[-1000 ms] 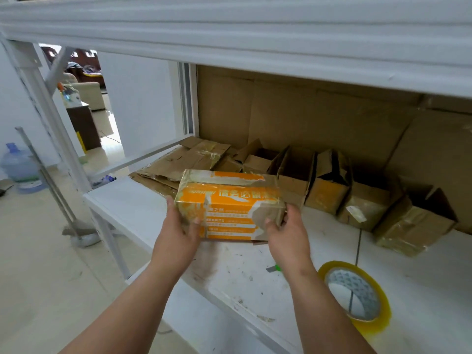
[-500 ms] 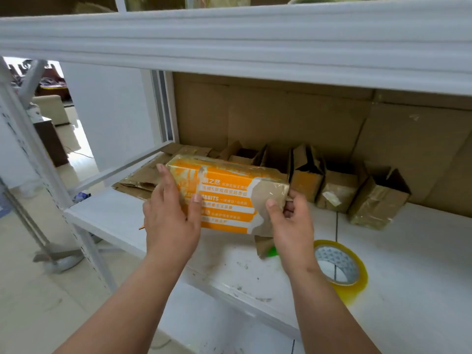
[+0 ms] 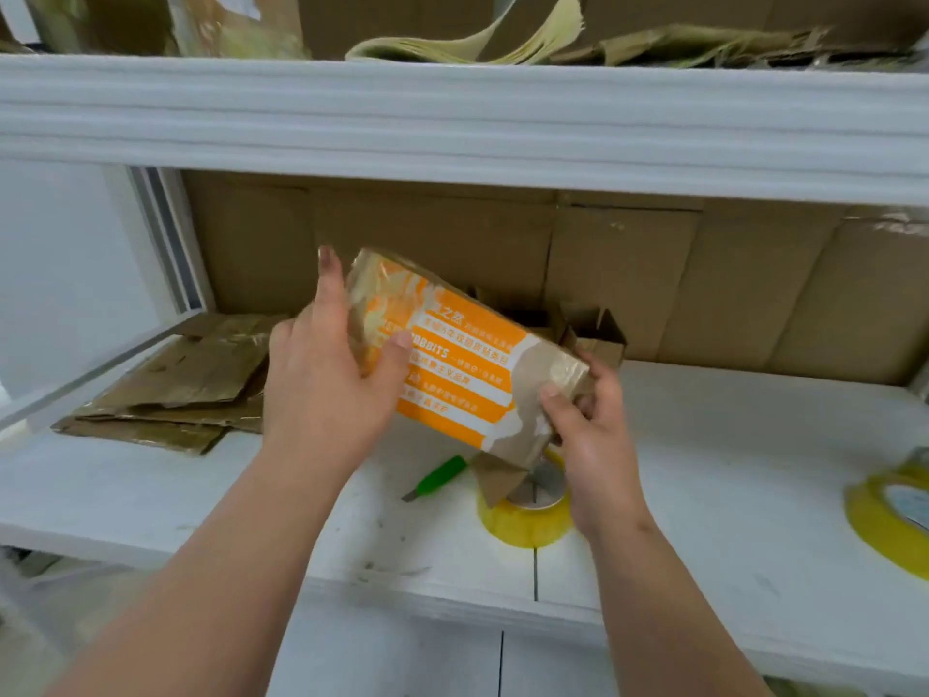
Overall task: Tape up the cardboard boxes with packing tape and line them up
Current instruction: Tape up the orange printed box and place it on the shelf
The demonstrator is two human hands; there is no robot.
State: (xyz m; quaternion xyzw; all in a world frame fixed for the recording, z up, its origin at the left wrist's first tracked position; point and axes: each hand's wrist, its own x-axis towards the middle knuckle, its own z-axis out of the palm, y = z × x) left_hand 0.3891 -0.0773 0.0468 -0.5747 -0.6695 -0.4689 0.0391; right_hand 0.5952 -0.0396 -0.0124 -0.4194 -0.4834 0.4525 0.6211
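We grip the tilted box (image 3: pixel 452 374) end to end, left hand (image 3: pixel 327 389) high, right hand (image 3: pixel 585 435) low, just above the tape roll (image 3: pixel 523 520).

Box (image 3: pixel 452 374) held tilted above shelf (image 3: pixel 729 475), over tape roll (image 3: pixel 525 515); knife (image 3: pixel 437 476) left of roll; flattened cardboard (image 3: pixel 181 384) far left; second roll (image 3: pixel 895 515) far right.

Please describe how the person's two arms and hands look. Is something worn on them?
Both forearms are bare up to the frame edge: no sleeves show. The left hand and the right hand wear no gloves, and no ring, watch or bracelet can be seen. The fingernails are short and look unpainted.
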